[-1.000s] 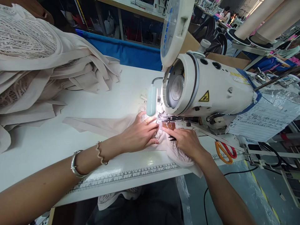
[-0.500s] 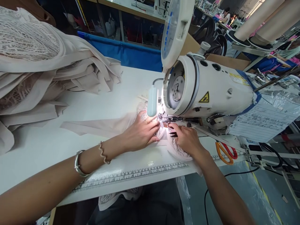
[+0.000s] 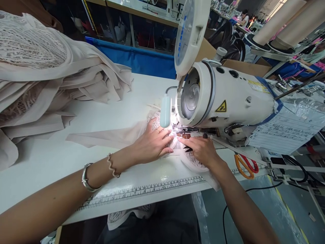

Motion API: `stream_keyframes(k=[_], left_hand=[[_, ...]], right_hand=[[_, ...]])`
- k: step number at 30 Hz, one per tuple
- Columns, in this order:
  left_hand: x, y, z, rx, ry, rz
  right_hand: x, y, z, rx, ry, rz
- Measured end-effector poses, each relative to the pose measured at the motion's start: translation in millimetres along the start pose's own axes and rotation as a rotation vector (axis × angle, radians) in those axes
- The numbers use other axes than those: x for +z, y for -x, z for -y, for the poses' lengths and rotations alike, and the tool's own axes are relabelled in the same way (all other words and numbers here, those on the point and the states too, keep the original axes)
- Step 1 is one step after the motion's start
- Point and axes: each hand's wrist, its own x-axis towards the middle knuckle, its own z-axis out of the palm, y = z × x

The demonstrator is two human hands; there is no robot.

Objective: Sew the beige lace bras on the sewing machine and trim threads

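Pale pink lace fabric [image 3: 194, 161] lies under the needle area of a white sewing machine [image 3: 233, 91], lit by a small lamp [image 3: 165, 112]. My left hand [image 3: 154, 140] rests flat on the fabric left of the needle, fingers spread. On the other side, my right hand [image 3: 201, 149] touches the cloth with its index finger stretched toward the needle. Dark pointed blades of thread snips [image 3: 188, 148] stick out from under its palm; their handle is hidden in the hand. The stitching point is washed out by glare.
A heap of similar lace pieces [image 3: 63, 74] covers the table's left side. Orange-handled scissors [image 3: 243, 166] and a red handle lie right of my right hand. A printed ruler [image 3: 144, 189] runs along the front edge. Written paper [image 3: 286, 125] hangs on the machine.
My right index finger has straightened and slid left, closer to the needle. The round part inside the open machine head now looks blurred, as if turning. My left hand is almost unmoved.
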Motion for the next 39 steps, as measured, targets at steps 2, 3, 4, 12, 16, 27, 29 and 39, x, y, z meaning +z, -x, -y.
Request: stream_keyframes(k=[2, 3, 4, 12, 16, 27, 29, 39], left_hand=[[3.2, 0.1, 2.5, -0.02, -0.003, -0.019], [4.7, 0.0, 3.7, -0.027, -0.005, -0.029], [6.0, 0.0, 4.7, -0.034, -0.005, -0.035], [7.1, 1.6, -2.0, 0.006, -0.117, -0.058], [6.3, 2.8, -6.6, 0.103, -0.009, -0.028], [9.9, 2.1, 3.4, 0.02, -0.062, -0.09], [11.8, 1.4, 5.2, 0.013, -0.08, -0.115], [12.0, -4.4, 14.8, 0.005, -0.044, -0.16]], right_hand=[[-1.9, -2.8, 1.8, 0.042, 0.009, 0.049], [-3.1, -4.4, 2.9, 0.061, 0.012, 0.07], [-4.3, -6.0, 3.9, 0.077, 0.012, 0.088], [-8.7, -13.0, 8.9, 0.106, -0.001, 0.108], [-11.0, -11.4, 8.8, 0.094, -0.003, 0.135], [-16.0, -9.6, 11.9, 0.109, 0.002, 0.207], [-17.0, -9.1, 12.9, 0.108, 0.014, 0.201], [-15.3, -6.7, 14.4, 0.129, -0.025, 0.139]])
